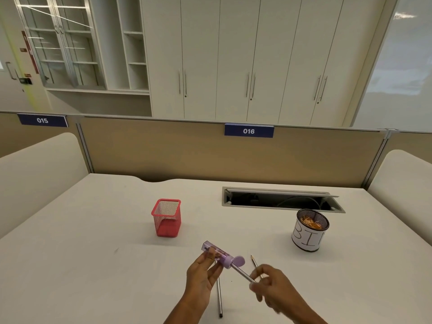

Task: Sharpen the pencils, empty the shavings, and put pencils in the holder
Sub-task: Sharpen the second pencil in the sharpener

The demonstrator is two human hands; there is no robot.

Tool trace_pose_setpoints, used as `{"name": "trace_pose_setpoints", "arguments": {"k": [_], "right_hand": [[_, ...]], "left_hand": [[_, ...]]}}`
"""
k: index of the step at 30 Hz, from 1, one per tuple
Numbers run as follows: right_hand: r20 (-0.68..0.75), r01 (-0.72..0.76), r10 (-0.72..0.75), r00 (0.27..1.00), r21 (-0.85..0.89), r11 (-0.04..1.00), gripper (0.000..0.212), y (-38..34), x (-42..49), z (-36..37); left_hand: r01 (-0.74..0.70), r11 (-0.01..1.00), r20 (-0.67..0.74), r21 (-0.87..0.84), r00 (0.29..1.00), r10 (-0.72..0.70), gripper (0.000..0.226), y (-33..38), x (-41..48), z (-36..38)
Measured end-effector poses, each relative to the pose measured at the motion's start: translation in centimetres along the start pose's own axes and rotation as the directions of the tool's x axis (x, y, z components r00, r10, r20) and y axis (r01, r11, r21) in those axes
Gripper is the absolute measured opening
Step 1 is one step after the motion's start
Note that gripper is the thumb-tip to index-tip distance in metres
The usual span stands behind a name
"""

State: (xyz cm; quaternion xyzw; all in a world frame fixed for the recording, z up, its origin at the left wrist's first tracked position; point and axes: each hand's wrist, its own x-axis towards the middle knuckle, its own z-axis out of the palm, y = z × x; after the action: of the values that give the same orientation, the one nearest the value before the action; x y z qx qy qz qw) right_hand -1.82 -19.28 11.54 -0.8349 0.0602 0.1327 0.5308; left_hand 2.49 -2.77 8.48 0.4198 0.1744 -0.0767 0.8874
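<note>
Left hand: my left hand (203,277) reaches up from the 6 o'clock edge of the view, its fingers curled round the sharpener (218,254).
Sharpener: a clear purple plastic box with a lilac end, held above the bench and pointing toward 10 o'clock. A round lilac flap stands just beside its mouth.
Right hand: my right hand (275,288) sits at 3 o'clock of the left one, blurred, and pinches the free end of the held pencil (243,274).
Held pencil: a slim silvery shaft whose far end is in the sharpener's mouth.
Second pencil: the second pencil (255,263) lies on the bench just beyond my right fingers, with its sharp tip toward 11 o'clock.
Third pencil: the third pencil (219,300) lies flat beneath my left hand, running toward 6 o'clock.
Holder: the holder (166,217) is square red wire mesh, upright at 11 o'clock and well apart from my hands.
Bin: the bin (309,230) is a round mesh cup wrapped in white paper, standing at 1 o'clock with orange shavings inside.
Bench: the bench (93,230) is smooth and white, and it runs wide toward 9 o'clock.
Edges: a cable hatch (280,199) lies open at 12 o'clock just behind the bin, and a tan partition (187,155) closes the far edge.
</note>
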Motion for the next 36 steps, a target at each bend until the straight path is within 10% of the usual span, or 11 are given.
{"name": "trace_pose_setpoints", "arguments": {"k": [4, 9, 12, 14, 17, 19, 21, 26, 30, 36], "right_hand": [[-0.024, 0.303, -0.479, 0.878, -0.746, 0.593, 0.023, 0.6, 0.1, 0.6], [0.000, 0.290, -0.715, 0.699, -0.914, 0.283, 0.043, 1.0, 1.4, 0.9], [0.002, 0.264, -0.650, 0.760, -0.915, 0.306, 0.031, -0.1, 1.1, 1.0], [-0.055, 0.236, -0.480, 0.875, -0.818, 0.525, 0.002, -0.5, 1.1, 1.0], [0.037, -0.002, 0.003, 0.999, -0.044, 0.999, 0.035, -0.7, 1.5, 0.1], [0.268, -0.317, 0.223, 0.937, 0.387, 0.866, 0.040, -0.5, 1.6, -0.8], [0.396, -0.431, 0.254, 0.882, 0.465, 0.773, 0.040, -0.4, 1.6, -1.5], [0.199, -0.059, 0.064, 0.978, -0.032, 0.998, 0.030, -1.5, 1.2, -1.2], [0.082, 0.230, -0.220, 0.972, -0.532, 0.815, 0.029, -1.2, 1.1, -0.5], [0.054, 0.314, -0.420, 0.906, -0.750, 0.582, 0.051, -1.3, 0.9, -0.7]], "left_hand": [[0.027, 0.996, 0.006, -0.085, 1.000, -0.027, 0.027, -0.6, -0.4, -0.7], [0.010, 0.988, -0.022, -0.153, 1.000, -0.014, 0.036, -0.6, -0.1, -0.3], [-0.017, 0.987, -0.036, -0.158, 0.999, 0.012, 0.030, -0.4, 0.1, 0.0], [-0.024, 0.990, -0.044, -0.142, 0.999, 0.018, 0.023, -0.3, 0.1, 0.1], [-0.024, 0.996, -0.033, -0.090, 0.999, 0.021, 0.012, -0.1, 0.0, 0.4], [-0.015, 0.998, -0.025, -0.063, 1.000, 0.014, 0.013, 0.0, -0.1, 0.5], [-0.003, 0.998, -0.005, -0.055, 1.000, 0.002, 0.013, 0.0, -0.3, 0.6], [0.016, 0.997, 0.000, -0.078, 1.000, -0.016, 0.013, -0.3, -0.4, 1.0], [0.045, 0.990, -0.034, -0.135, 0.998, -0.050, 0.014, -0.7, -0.2, 0.9], [0.068, 0.970, -0.045, -0.232, 0.996, -0.080, 0.017, -0.1, 0.0, 0.3]]}}
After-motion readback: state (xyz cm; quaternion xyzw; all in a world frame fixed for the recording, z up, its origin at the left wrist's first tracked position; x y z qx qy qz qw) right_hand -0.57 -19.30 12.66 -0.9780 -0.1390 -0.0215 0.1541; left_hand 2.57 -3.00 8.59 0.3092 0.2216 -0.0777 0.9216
